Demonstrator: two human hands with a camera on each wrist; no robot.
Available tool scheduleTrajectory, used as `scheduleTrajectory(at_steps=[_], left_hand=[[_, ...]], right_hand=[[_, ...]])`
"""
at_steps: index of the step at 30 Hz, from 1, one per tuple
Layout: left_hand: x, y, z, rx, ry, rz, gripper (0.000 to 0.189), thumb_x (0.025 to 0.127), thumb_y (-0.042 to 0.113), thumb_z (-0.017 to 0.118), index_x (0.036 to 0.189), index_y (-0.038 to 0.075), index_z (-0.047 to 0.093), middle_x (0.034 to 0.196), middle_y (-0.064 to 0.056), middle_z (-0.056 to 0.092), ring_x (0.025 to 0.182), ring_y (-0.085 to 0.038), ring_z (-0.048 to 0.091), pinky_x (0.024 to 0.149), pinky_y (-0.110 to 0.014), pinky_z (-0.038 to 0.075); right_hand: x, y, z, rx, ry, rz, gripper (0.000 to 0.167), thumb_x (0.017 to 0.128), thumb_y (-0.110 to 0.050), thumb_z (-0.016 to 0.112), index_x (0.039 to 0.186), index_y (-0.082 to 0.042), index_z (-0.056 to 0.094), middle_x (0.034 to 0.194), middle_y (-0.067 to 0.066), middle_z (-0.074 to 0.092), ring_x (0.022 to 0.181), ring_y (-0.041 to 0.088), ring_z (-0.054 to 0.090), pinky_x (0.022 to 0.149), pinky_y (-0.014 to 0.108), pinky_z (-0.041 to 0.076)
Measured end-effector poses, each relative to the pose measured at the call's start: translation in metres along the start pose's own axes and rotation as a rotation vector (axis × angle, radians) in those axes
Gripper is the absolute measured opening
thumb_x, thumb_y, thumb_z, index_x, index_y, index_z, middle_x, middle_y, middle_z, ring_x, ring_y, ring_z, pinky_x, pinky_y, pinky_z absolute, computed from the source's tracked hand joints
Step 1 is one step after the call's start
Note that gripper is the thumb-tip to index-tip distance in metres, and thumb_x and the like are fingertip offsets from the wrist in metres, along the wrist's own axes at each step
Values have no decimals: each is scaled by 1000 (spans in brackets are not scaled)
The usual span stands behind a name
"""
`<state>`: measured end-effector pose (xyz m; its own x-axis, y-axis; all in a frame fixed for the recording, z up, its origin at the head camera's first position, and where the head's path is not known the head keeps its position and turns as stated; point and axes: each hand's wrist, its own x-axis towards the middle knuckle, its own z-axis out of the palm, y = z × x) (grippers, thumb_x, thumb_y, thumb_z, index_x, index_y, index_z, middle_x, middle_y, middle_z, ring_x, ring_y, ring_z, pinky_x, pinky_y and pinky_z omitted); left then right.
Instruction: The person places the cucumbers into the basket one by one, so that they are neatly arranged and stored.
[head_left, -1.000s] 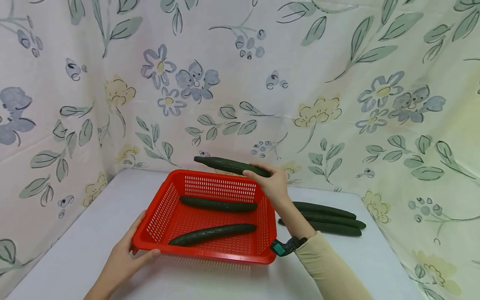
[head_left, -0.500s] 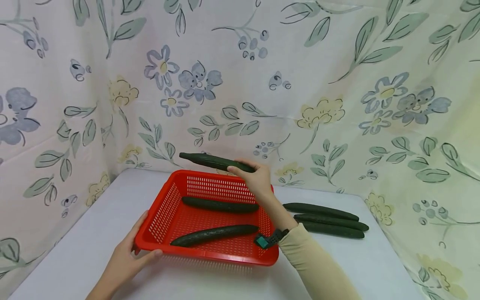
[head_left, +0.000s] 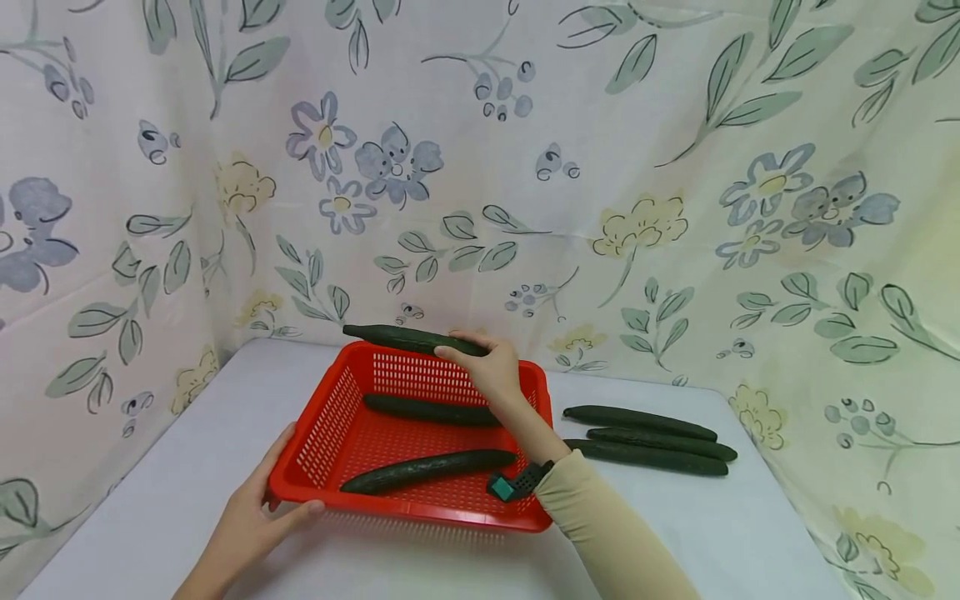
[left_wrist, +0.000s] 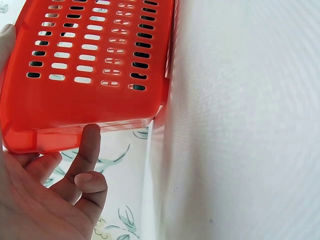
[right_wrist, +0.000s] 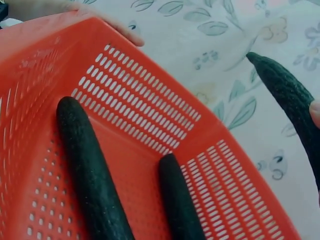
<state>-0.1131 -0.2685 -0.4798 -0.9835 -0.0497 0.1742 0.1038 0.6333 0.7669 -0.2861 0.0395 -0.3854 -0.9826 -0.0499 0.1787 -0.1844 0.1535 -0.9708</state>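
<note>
2 bare hands (head_left: 252, 512) (head_left: 493, 369), pale yellow sleeve (head_left: 611, 525), black wristband (head_left: 529, 477), teal rectangular face (head_left: 502, 488)

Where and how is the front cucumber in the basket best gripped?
Probably at the middle of the front cucumber, from above, pinching across its narrow width. It is slim, its top is uncovered, and a gap parts it from the rear cucumber; the basket, high around it, likely hampers a low approach.

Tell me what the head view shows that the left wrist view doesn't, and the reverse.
Only head: the right hand gripping a cucumber, and three cucumbers lying on the table right of the red basket.

Only left wrist: the palm side of the left hand.

Both: that left hand at the basket, the table and the floral cloth.
</note>
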Motion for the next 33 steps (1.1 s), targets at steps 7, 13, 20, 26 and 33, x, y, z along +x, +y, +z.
scheduleTrajectory(at_steps=[7, 13, 20, 26, 33], left_hand=[[-1, 0, 0, 1, 7, 11, 112, 87, 35, 89, 172, 28, 17, 161, -25, 46, 119, -28, 59, 79, -25, 56], [0, -1, -1, 7, 5, 13, 112, 88, 37, 88, 172, 33, 15, 162, -23, 46, 121, -16, 58, 79, -26, 56], [1, 0, -1, 11, -5, -5, 111, 89, 38, 87, 172, 35, 13, 162, -23, 46, 120, -14, 58, 81, -25, 56], [1, 1, -1, 1, -11, -9, 112, 89, 38, 87, 171, 36, 11, 163, -23, 44, 125, -31, 59, 81, -23, 56], [0, 0, -1, 1, -4, 8, 111, 89, 37, 87, 171, 40, 13, 161, -23, 47, 116, 5, 52, 81, -24, 56]], right_hand=[[1, 13, 4, -54, -16, 19, 39, 82, -36, 94, 117, -21, 84, 128, 0, 74, 124, 21, 60, 108, 48, 50], [-2, 18, 6, -142, -23, 75, 38, 78, -38, 96, 112, -22, 86, 126, -4, 75, 124, 22, 61, 106, 48, 50], [-9, 22, 8, -259, -20, 146, 35, 78, -41, 96, 105, -22, 86, 121, -1, 75, 111, 21, 60, 86, 39, 52], [-13, 29, 10, -328, -33, 163, 33, 78, -39, 96, 103, -20, 87, 114, 0, 77, 103, 21, 62, 83, 37, 51], [-19, 33, 11, -394, -49, 187, 30, 75, -34, 99, 97, -16, 87, 113, 4, 77, 102, 21, 63, 82, 37, 50]])
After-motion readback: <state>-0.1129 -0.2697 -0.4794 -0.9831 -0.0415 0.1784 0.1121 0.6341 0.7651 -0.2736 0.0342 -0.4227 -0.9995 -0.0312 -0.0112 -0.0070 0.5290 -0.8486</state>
